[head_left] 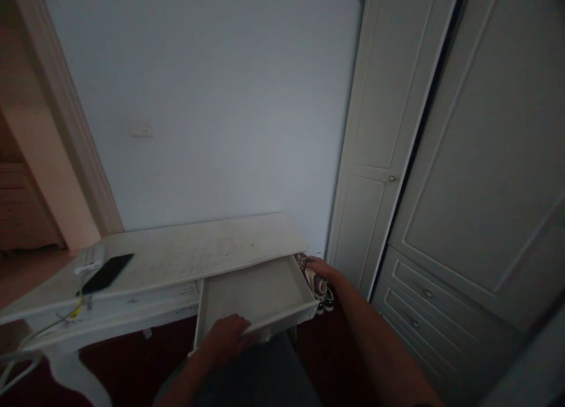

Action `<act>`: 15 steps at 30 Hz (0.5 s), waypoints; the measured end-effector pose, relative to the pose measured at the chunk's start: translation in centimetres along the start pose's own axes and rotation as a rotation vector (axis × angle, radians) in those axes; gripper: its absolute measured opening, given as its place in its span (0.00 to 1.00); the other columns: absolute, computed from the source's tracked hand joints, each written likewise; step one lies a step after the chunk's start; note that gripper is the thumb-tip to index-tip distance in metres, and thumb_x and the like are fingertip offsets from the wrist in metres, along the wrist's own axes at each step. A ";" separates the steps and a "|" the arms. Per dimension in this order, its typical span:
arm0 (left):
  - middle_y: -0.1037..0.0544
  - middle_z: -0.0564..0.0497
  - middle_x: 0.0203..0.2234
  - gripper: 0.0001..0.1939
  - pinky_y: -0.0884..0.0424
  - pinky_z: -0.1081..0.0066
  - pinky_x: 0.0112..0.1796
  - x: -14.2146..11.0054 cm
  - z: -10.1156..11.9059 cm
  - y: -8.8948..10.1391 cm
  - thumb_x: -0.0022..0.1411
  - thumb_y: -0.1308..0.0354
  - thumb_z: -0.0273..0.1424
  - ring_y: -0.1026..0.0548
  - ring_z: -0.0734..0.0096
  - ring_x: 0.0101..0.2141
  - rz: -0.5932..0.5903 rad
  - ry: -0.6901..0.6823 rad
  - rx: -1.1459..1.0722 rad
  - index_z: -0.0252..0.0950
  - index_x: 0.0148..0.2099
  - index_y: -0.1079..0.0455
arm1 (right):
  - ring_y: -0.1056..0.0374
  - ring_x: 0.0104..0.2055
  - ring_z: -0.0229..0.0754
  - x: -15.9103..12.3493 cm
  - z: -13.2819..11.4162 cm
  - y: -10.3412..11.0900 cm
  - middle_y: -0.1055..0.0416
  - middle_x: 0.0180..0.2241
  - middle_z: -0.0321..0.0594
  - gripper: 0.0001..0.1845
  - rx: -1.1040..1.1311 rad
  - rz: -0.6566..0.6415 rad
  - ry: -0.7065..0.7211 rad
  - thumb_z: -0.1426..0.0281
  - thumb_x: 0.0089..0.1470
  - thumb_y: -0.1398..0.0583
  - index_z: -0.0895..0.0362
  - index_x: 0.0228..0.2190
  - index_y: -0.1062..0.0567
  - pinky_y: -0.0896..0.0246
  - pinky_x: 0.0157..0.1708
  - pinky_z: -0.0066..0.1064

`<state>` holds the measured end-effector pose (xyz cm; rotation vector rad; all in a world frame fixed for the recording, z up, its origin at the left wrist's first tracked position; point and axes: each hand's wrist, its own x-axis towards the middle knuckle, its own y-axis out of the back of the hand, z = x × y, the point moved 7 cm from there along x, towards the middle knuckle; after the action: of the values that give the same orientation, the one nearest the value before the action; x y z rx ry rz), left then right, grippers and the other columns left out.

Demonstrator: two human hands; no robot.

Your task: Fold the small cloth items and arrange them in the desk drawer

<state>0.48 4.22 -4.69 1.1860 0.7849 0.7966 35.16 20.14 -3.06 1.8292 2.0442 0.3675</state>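
A white drawer (260, 289) is pulled out of the desk towards me, its pale inner bottom in view. At its front edge is my left hand (230, 332), fingers closed over the front panel. Beyond the drawer's right side, my right hand (321, 269) is closed on the top of a brown and cream patterned cloth bundle (318, 286). The bundle looks rolled or folded and hangs beside the drawer; part of it is hidden by the hand and the drawer's side.
The white desk (265, 233) stands against a pale wall. A dark phone (107, 274), a white box-like item (90, 257) and a cable (53, 324) lie at its left. Black-and-white shoes (327, 302) are on the floor. A white wardrobe (379, 136) rises at the right.
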 end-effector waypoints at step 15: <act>0.19 0.42 0.49 0.21 0.30 0.58 0.53 -1.0 -0.1 0.0 0.74 0.52 0.45 0.23 0.53 0.51 0.014 -0.063 -0.023 0.40 0.52 0.23 | 0.23 0.46 0.50 1.8 -1.1 -0.2 0.18 0.42 0.40 0.18 -0.125 0.014 -0.095 0.69 0.48 0.38 0.57 0.43 0.19 0.28 0.48 0.38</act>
<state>-0.06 3.39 -4.64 1.1912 0.7149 0.7746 34.32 21.96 -2.33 1.7529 1.9017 0.3949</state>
